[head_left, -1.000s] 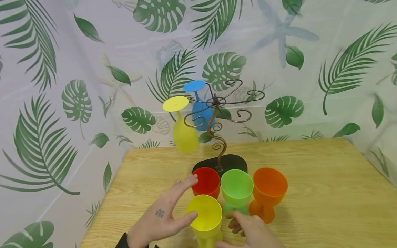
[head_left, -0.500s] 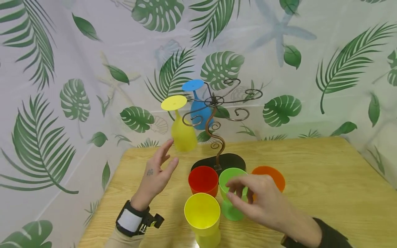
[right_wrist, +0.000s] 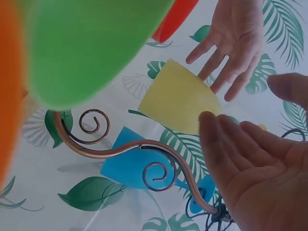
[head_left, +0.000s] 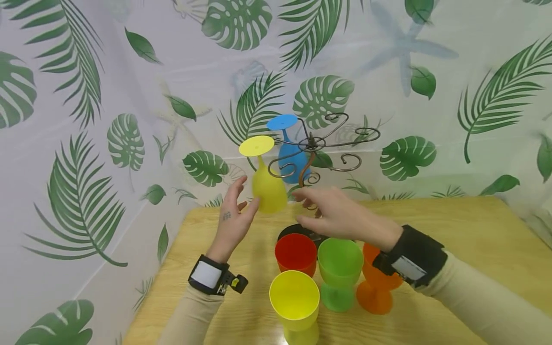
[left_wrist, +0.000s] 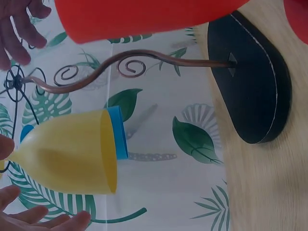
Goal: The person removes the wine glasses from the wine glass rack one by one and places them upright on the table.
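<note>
Hanging yellow goblet [head_left: 268, 188] sits between left hand [head_left: 233, 216] and right hand [head_left: 340, 214].

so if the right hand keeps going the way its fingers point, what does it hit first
Most likely the hanging yellow goblet: the right hand points left at its bowl, the fingertips just short. Depth is unclear, so it might pass in front.

Matt, faintly translucent plastic for the hanging yellow goblet [head_left: 268, 188] and the blue goblet [head_left: 290, 153] behind it. Thin coppery wire metal, smooth with a dull sheen, for the scrolled rack [head_left: 321, 143], on a matt black oval base [left_wrist: 255, 82]. Pale wood-grain table top [head_left: 465, 230], satin. Glossy leaf-printed plastic sheeting [head_left: 86, 120] behind.
</note>
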Demonstrator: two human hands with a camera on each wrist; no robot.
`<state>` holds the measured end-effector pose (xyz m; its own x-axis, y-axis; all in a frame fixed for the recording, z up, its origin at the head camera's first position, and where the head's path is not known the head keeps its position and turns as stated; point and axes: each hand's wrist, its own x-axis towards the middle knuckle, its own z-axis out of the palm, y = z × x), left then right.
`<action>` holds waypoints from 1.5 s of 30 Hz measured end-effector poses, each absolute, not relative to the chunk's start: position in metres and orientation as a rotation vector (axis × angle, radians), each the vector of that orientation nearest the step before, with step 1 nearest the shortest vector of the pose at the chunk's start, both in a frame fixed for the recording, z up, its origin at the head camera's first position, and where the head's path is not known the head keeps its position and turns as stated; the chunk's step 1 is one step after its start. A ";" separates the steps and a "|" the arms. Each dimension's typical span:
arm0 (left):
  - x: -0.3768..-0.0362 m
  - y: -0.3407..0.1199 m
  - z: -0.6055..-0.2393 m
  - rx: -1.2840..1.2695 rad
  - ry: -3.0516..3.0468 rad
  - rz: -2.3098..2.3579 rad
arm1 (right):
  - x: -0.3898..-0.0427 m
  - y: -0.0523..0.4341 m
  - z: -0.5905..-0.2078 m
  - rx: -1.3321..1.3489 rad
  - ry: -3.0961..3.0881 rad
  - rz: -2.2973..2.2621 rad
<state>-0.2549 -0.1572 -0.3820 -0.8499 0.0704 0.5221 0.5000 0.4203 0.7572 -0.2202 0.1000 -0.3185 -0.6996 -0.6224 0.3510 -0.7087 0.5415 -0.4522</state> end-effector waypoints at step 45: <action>-0.296 -0.140 -0.380 -0.609 -2.398 -1.348 | -0.272 0.044 -0.333 0.698 -2.746 1.042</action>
<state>-0.2957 -0.1405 -0.3800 -0.8571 0.2062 0.4721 0.5105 0.4632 0.7244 -0.2725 0.0436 -0.3333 -0.8860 -0.3770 0.2700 -0.4612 0.6560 -0.5975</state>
